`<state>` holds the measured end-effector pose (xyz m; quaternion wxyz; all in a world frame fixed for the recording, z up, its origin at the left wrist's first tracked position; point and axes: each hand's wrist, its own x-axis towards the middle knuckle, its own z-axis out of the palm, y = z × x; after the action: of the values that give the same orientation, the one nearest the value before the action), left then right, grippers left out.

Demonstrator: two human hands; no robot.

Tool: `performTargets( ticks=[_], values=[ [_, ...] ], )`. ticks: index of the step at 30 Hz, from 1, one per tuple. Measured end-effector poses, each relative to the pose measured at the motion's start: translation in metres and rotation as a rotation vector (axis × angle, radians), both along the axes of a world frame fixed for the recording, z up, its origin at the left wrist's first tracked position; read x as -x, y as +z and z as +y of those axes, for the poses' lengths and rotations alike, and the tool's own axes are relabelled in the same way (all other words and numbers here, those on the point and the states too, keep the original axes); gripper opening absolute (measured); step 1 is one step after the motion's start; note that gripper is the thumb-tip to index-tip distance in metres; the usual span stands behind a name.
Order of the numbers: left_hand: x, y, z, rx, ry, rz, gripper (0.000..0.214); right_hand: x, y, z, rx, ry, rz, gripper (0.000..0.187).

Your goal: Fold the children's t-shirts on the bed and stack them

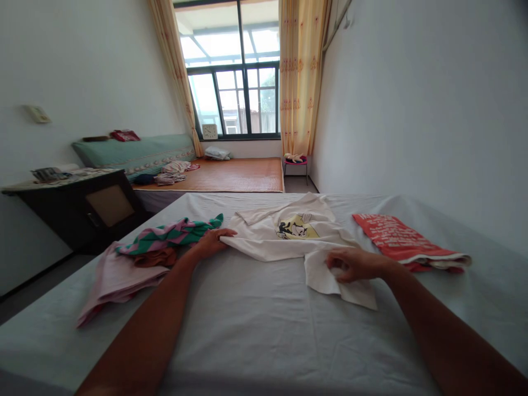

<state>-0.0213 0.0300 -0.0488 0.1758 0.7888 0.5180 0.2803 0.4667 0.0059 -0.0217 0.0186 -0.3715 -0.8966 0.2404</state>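
Two hands on cartoon-print white T-shirt: fingers of left hand gripping its edge, fingers of right hand pinching its hem. Unreadable white lettering on red garment nearby.

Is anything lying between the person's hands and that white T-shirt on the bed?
Nothing visible does. The left hand rests on the left edge of the white T-shirt and the right hand pinches its lower part. The striped garment and the red folded garment lie out to the sides, not in between.
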Motion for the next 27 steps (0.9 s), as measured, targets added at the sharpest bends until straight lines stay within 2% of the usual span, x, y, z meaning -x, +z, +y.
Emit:
performTargets(
  ticks=[5,8,12,15,19,22,24,27],
  values=[
    [-0.011,0.009,-0.008,0.037,0.001,0.04,0.039,0.001,-0.008,0.007,-0.014,-0.042,0.035,0.016],
    [-0.015,0.012,-0.01,0.049,0.034,0.041,0.038,0.002,-0.011,0.008,-0.07,-0.051,0.035,0.013],
    [-0.016,0.009,-0.008,0.036,0.047,-0.019,0.04,0.006,-0.009,0.005,-0.165,-0.045,0.02,0.013],
    [-0.014,0.005,-0.005,0.052,0.051,-0.102,0.04,0.006,-0.003,0.004,-0.164,-0.073,0.124,0.011],
    [-0.012,0.005,-0.002,0.056,0.066,-0.291,0.041,-0.005,0.009,0.009,-0.064,-0.236,0.404,0.02],
    [-0.006,0.018,-0.009,0.126,0.018,-0.392,0.037,-0.019,0.02,0.007,0.07,-0.322,0.585,0.028],
    [0.001,0.028,-0.016,0.274,-0.068,-0.359,0.033,-0.026,0.027,0.0,0.23,-0.253,0.593,0.032],
    [0.011,0.038,-0.025,0.569,-0.269,-0.227,0.037,-0.03,0.033,-0.01,0.521,-0.076,0.398,0.036]
  ],
)
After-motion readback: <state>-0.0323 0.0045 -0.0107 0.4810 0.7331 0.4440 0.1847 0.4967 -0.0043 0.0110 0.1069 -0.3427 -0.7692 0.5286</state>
